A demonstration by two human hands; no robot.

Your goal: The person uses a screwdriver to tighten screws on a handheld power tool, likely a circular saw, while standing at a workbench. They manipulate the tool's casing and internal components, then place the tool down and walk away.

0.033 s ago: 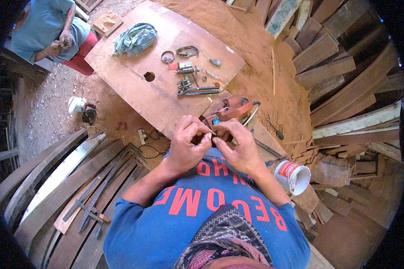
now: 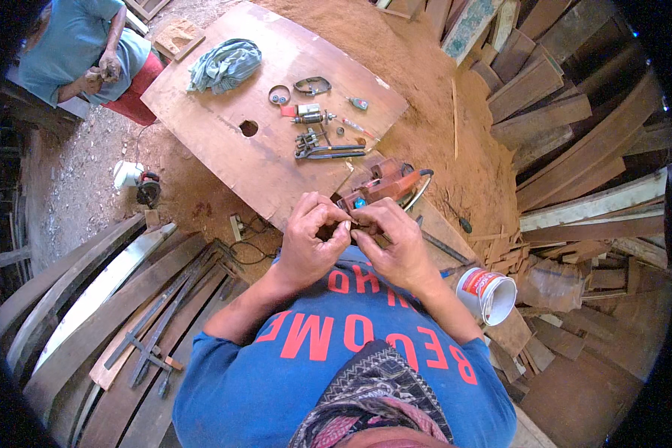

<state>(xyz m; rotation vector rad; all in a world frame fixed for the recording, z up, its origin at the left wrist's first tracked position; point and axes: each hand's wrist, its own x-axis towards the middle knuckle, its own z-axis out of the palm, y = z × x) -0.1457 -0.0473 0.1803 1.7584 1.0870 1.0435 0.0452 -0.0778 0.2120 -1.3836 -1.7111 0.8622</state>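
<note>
My left hand [image 2: 315,237] and my right hand [image 2: 390,240] meet in front of my chest, thumbs and forefingers pinched together at the tips. Whatever sits between those fingertips is too small and hidden to name. Just beyond my hands rests an orange power tool body [image 2: 387,183] with a curved handle. Farther off on the wooden board [image 2: 201,149] lie a metal motor armature [image 2: 312,117], a dark clamp-like metal part [image 2: 328,145], a screwdriver [image 2: 358,128], a black strap ring [image 2: 312,86] and a small teal-and-grey bottle [image 2: 358,103].
A bundled teal cloth [image 2: 225,64] lies on the board near a round hole [image 2: 248,128]. At my right stands a white bucket [image 2: 493,295]. Curved timbers [image 2: 89,299] fill the lower left, and planks [image 2: 575,134] crowd the right. Another person [image 2: 89,56] stands at far left.
My right fingertips have shifted very slightly toward my left hand. Everything else looks the same.
</note>
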